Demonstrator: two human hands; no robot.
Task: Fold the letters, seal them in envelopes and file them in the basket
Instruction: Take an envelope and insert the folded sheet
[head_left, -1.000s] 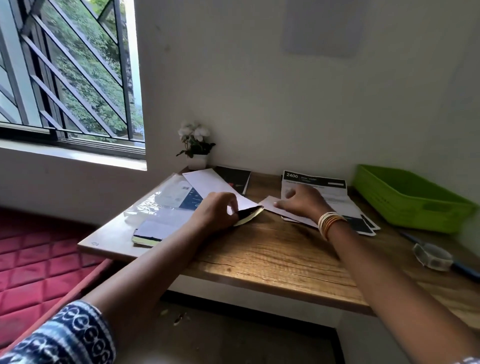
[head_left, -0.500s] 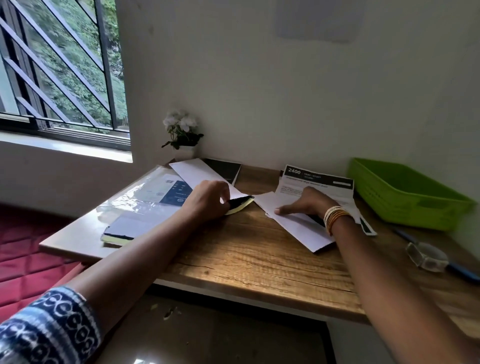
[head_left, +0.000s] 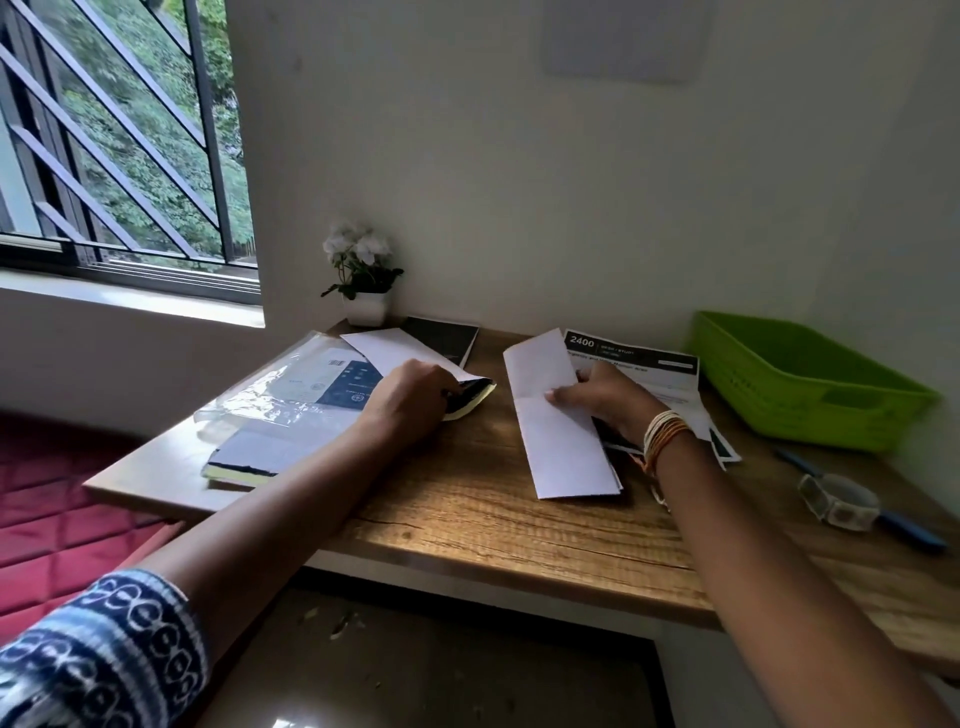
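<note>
right hand (head_left: 605, 397) pinching the right edge of a folded white letter (head_left: 558, 421), thumb on top, fingers curled under; the letter's far end is lifted, near end touching the wooden surface (head_left: 493, 514). under and beyond that hand: a printed sheet (head_left: 654, 364) headed "2400". right of it, well apart, green basket (head_left: 810, 389) against the wall. near my right forearm, a tape roll (head_left: 839, 501) lying over a blue pen (head_left: 909, 530).

left hand (head_left: 410, 400) curled, knuckles up, closed on a dark flap with a yellowish edge (head_left: 470, 397); exact grip hidden. white envelope (head_left: 400, 353) just beyond that hand, over a black notebook (head_left: 441, 338). left of it a plastic-wrapped pack (head_left: 291, 389) on a notepad (head_left: 249, 457). flower pot (head_left: 363, 291) at the back.
</note>
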